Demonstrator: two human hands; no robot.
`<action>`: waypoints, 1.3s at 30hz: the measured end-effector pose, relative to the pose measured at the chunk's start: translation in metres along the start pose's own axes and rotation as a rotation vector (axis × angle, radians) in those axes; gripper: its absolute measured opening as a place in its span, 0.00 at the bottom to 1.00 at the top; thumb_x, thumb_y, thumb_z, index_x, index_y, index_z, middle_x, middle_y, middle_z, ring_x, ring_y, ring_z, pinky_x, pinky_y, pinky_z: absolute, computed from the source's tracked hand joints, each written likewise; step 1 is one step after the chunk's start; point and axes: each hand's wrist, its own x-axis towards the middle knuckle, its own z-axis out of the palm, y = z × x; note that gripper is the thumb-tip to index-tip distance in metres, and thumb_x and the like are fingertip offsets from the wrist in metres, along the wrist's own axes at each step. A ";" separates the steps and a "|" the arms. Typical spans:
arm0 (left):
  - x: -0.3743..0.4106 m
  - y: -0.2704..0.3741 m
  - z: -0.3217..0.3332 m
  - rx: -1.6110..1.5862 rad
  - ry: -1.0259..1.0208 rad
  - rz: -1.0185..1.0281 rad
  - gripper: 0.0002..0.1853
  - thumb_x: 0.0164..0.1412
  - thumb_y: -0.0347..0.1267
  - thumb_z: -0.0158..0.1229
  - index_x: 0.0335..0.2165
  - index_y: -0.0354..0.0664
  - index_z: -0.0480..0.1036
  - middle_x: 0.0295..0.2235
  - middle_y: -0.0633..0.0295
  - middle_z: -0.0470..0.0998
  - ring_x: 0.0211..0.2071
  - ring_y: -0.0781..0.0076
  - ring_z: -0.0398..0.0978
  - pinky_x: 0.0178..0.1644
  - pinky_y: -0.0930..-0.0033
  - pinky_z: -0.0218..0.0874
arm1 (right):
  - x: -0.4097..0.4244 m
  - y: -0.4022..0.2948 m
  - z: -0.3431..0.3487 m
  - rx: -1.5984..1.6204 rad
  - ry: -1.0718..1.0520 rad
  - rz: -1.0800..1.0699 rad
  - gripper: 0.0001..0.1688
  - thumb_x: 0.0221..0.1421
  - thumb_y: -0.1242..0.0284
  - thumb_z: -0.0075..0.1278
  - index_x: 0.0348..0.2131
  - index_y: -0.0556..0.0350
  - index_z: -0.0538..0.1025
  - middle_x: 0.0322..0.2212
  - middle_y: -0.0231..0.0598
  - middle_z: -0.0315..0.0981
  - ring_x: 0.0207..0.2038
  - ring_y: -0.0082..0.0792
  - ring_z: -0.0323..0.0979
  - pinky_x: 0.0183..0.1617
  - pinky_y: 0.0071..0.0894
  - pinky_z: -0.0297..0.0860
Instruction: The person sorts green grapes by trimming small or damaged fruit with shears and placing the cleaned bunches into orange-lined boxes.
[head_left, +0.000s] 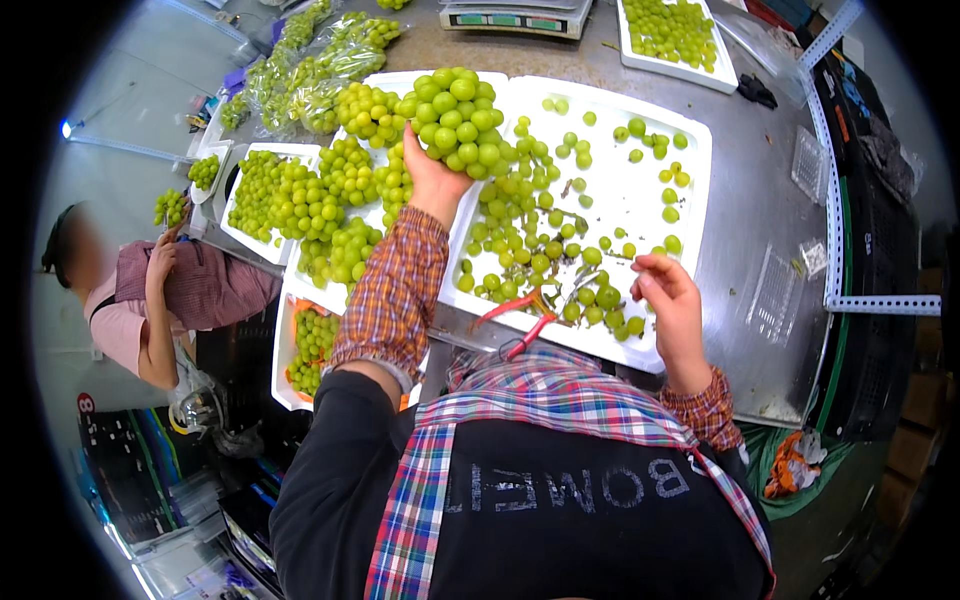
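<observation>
On my left hand (435, 176) rests a large bunch of green grapes (456, 120), held up over the seam between two white foam trays. My right hand (671, 304), with fingers apart and nothing in it, hovers over the near right part of the right foam tray (694, 150). Loose green grapes (517, 255) and stem bits lie in that tray. Red-handled snips (536, 322) lie across its near edge, blades inward. More bunches of grapes (349, 169) fill the left foam tray (300, 277).
A weighing scale (514, 21) stands at the far edge of the metal table (750, 217), beside another foam tray of grapes (731, 71). Bagged grapes (322, 67) lie far left. Clear plastic trays (776, 296) lie on the right. A co-worker (180, 281) holds grapes at the left.
</observation>
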 end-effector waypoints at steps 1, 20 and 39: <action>0.015 0.003 -0.002 -0.029 0.035 0.009 0.38 0.59 0.61 0.32 0.56 0.49 0.61 0.55 0.56 0.65 0.54 0.51 0.64 0.58 0.44 0.54 | -0.001 0.001 -0.001 0.021 0.022 0.023 0.14 0.56 0.80 0.46 0.44 0.63 0.71 0.37 0.37 0.72 0.33 0.23 0.68 0.40 0.22 0.66; 0.153 0.016 -0.048 0.028 0.282 0.203 0.33 0.61 0.54 0.37 0.54 0.43 0.63 0.53 0.55 0.68 0.53 0.56 0.67 0.57 0.53 0.58 | 0.014 0.032 -0.017 0.129 0.102 0.228 0.10 0.62 0.74 0.42 0.38 0.61 0.73 0.21 0.31 0.68 0.26 0.22 0.66 0.34 0.20 0.64; -0.184 0.168 -0.123 0.871 0.599 0.856 0.16 0.61 0.29 0.50 0.47 0.36 0.66 0.44 0.58 0.73 0.46 0.70 0.70 0.48 0.66 0.64 | 0.005 0.043 0.021 0.138 -0.089 0.152 0.14 0.65 0.67 0.39 0.28 0.56 0.66 0.18 0.31 0.59 0.23 0.26 0.60 0.31 0.26 0.62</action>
